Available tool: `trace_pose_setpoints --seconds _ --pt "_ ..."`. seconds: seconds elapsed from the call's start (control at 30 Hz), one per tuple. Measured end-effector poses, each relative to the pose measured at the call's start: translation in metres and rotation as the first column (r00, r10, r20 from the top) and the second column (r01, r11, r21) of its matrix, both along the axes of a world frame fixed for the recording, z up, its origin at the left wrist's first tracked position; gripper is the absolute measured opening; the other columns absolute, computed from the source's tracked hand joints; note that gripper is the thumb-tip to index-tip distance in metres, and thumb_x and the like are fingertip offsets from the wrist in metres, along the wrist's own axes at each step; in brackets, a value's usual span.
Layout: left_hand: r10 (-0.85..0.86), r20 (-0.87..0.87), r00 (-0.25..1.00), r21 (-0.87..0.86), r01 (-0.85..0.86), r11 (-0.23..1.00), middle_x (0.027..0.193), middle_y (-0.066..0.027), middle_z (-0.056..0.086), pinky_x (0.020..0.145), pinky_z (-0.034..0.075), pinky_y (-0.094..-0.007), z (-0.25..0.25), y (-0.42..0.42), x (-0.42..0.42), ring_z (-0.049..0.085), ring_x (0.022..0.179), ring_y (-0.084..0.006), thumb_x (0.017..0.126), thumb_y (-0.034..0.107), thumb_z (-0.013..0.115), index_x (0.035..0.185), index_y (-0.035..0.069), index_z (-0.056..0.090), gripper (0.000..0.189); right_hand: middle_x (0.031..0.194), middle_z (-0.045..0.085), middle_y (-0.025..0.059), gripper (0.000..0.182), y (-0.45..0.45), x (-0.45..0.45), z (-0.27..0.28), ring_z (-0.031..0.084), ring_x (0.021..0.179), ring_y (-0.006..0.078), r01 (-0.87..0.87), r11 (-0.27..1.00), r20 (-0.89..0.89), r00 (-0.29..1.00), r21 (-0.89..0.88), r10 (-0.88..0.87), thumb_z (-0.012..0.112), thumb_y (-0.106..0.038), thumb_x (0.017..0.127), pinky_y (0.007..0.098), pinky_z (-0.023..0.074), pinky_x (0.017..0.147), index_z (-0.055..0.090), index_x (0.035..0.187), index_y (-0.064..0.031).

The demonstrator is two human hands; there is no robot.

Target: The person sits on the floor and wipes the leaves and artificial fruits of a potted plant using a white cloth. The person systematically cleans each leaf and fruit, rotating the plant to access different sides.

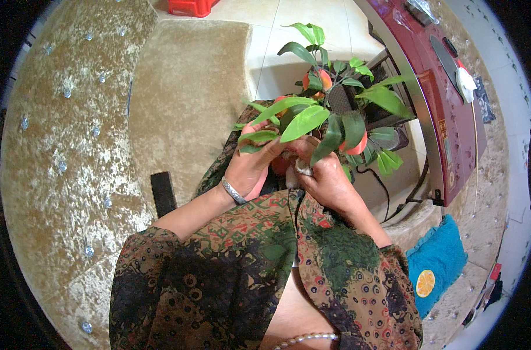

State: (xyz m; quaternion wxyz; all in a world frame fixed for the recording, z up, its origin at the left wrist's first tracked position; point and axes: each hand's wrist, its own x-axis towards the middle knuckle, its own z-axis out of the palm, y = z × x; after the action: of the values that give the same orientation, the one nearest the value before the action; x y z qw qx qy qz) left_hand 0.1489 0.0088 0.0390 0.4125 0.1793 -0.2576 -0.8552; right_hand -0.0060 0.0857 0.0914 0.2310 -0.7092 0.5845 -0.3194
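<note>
A leafy peach branch (307, 122), apparently artificial, with green leaves and several orange-red peaches (356, 144), rises over my lap. My left hand (253, 168), a silver bangle at its wrist, is curled around its lower left leaves and stem. Close against it, my right hand (331, 177) has bent fingers at the base of the branch and wears a pale ring. Leaves cover part of the right fingers, so their exact grip point is hidden. Between the hands, low down, shows a round reddish peach (279, 166), partly covered by fingers.
On the tan velvet sofa (186, 87) lies a black phone (163, 193), left of me. A dark red table (449, 127) stands at right, bearing several small items. Below it run black cables (381, 186). A blue cushion (438, 262) lies at lower right; a red plastic stool (191, 6) is ahead.
</note>
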Motion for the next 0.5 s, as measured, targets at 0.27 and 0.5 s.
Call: trace_pose_setpoints --seconds 0.27,0.5 --pt "0.014 0.039 0.999 0.042 -0.016 0.999 0.130 -0.0067 0.054 0.101 0.044 -0.0347 -0.005 0.000 0.000 0.054 0.118 -0.0157 0.093 0.006 0.067 0.141 0.006 0.038 0.056 0.114 0.065 0.0195 0.038 0.001 -0.003 -0.005 0.062 0.107 0.0386 -0.030 0.996 0.161 0.987 0.083 0.016 0.058 0.002 0.080 0.0442 0.0485 0.096 0.062 0.118 -0.0006" --pt "-0.078 0.051 0.996 0.083 0.074 0.994 0.134 -0.0093 0.056 0.100 0.046 -0.0351 0.003 -0.013 -0.006 0.055 0.121 -0.0169 0.095 0.007 0.062 0.143 0.004 0.042 0.052 0.111 0.065 0.0185 0.035 -0.002 -0.010 0.002 0.062 0.108 0.0359 -0.074 0.994 0.151 0.987 0.080 0.062 0.059 0.001 0.081 0.0421 0.0488 0.095 0.063 0.115 0.0001"
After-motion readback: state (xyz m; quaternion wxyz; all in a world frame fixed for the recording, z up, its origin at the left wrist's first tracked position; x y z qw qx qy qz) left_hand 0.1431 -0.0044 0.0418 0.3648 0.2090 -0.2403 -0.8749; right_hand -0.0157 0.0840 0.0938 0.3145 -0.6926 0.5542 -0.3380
